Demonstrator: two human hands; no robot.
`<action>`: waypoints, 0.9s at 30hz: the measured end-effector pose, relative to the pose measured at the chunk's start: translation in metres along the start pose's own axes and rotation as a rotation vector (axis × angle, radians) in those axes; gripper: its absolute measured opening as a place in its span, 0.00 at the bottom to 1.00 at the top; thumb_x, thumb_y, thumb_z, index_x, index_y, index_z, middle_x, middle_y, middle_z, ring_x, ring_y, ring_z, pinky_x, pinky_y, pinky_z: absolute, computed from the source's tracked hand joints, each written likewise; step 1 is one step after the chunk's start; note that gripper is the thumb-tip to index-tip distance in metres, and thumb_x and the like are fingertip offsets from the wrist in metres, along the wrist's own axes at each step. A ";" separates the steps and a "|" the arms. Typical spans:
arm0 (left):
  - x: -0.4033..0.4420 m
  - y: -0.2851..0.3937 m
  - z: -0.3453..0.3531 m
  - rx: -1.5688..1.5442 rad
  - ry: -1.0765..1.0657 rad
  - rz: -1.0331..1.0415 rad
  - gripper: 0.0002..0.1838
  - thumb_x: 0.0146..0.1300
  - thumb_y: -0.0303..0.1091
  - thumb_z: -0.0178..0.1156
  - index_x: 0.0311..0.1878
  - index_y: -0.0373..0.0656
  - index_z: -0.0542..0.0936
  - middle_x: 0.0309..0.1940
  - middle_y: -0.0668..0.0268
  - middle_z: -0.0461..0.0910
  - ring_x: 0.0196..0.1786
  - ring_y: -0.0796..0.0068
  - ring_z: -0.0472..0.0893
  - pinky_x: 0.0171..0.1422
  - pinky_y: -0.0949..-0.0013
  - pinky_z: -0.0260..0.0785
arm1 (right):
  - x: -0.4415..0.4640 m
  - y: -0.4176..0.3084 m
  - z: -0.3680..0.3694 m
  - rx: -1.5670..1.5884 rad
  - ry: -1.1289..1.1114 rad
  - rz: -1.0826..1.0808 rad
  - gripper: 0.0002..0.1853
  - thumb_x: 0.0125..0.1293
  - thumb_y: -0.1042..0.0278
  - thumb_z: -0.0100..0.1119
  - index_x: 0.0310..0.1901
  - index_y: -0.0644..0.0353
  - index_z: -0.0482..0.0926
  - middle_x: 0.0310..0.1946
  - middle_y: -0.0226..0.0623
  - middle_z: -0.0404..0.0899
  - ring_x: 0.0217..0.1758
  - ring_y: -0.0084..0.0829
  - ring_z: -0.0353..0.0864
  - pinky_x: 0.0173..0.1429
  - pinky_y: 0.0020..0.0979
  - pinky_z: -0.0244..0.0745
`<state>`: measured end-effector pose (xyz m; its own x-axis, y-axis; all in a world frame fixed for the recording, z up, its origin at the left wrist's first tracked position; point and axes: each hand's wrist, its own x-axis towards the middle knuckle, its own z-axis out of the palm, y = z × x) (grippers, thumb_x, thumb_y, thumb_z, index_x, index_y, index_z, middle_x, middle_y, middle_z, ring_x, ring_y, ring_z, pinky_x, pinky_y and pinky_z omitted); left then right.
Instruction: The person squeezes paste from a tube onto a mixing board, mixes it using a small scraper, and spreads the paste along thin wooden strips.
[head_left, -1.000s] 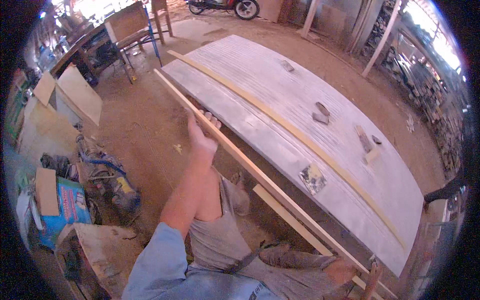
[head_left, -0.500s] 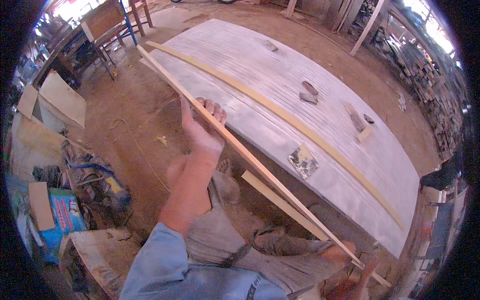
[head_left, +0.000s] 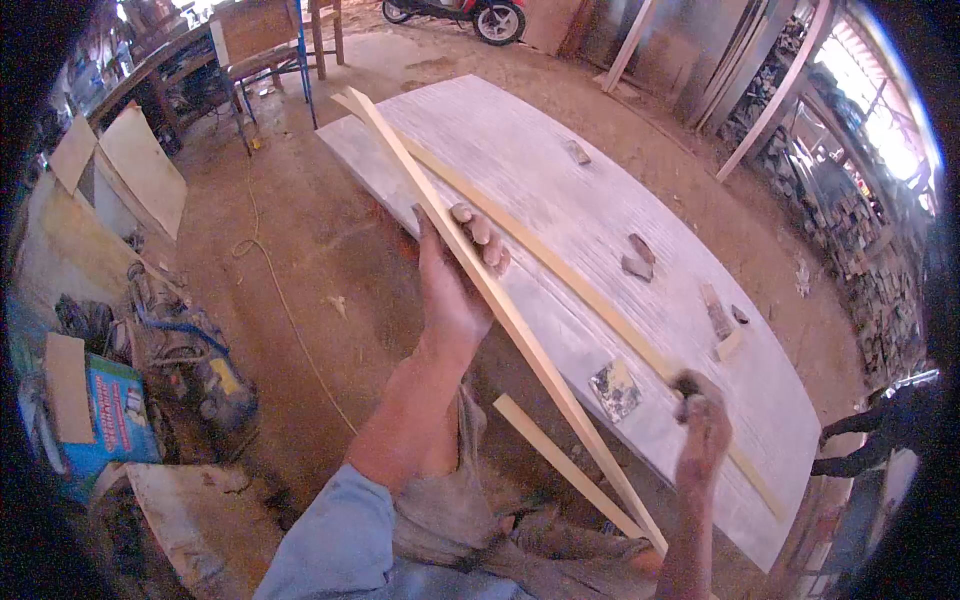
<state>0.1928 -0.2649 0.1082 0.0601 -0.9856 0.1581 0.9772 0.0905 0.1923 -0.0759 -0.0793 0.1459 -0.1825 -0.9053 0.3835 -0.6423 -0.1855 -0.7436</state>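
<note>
My left hand [head_left: 462, 275] is wrapped round a long, thin wooden strip [head_left: 520, 335] from below, with fingertips over its far side. The strip slants from the panel's far left end down toward my lap. My right hand [head_left: 705, 420] is above the pale ribbed panel [head_left: 520, 150], its fingers curled at a second wooden strip [head_left: 570, 275] that lies along the panel. Something dark shows at those fingers, but I cannot make out what it is. Left of that hand lies a small paint-stained sheet [head_left: 615, 390]. A shorter wooden strip [head_left: 565, 465] rests beside my legs.
Small blocks [head_left: 638, 262] and a brush-like piece [head_left: 716, 312] lie on the panel. At left are a power tool [head_left: 220, 385], a blue bag [head_left: 120, 410] and a cord [head_left: 260, 260] on the floor. A chair [head_left: 265, 50] and a motorbike [head_left: 490, 20] stand behind.
My right hand has moved from the held strip's near end up over the panel. The held strip and my left hand have shifted right in view. The camera view has also shifted.
</note>
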 end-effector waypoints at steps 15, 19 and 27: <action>0.048 0.006 0.007 0.094 0.057 0.093 0.24 0.76 0.61 0.44 0.35 0.51 0.70 0.19 0.74 0.63 0.19 0.80 0.63 0.25 0.74 0.59 | 0.094 -0.114 0.107 -0.115 -0.253 -0.274 0.16 0.67 0.77 0.58 0.56 0.62 0.80 0.51 0.44 0.80 0.51 0.36 0.80 0.54 0.32 0.75; 0.044 0.002 0.003 0.134 0.030 0.128 0.24 0.76 0.60 0.44 0.34 0.50 0.70 0.19 0.74 0.63 0.20 0.81 0.63 0.25 0.74 0.58 | 0.098 -0.111 0.117 -0.104 -0.258 -0.288 0.17 0.66 0.78 0.59 0.56 0.61 0.81 0.51 0.44 0.81 0.50 0.36 0.81 0.53 0.32 0.75; 0.045 0.006 0.014 0.263 0.199 0.264 0.25 0.77 0.59 0.43 0.36 0.47 0.71 0.23 0.70 0.67 0.34 0.76 0.71 0.48 0.70 0.66 | 0.105 -0.113 0.144 -0.088 -0.299 -0.392 0.19 0.65 0.78 0.61 0.58 0.58 0.82 0.52 0.43 0.81 0.48 0.33 0.82 0.49 0.31 0.76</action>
<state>0.1981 -0.3072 0.1298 0.3645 -0.9299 0.0496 0.8394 0.3512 0.4147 0.0846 -0.2082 0.1916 0.2987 -0.8461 0.4414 -0.6826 -0.5127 -0.5208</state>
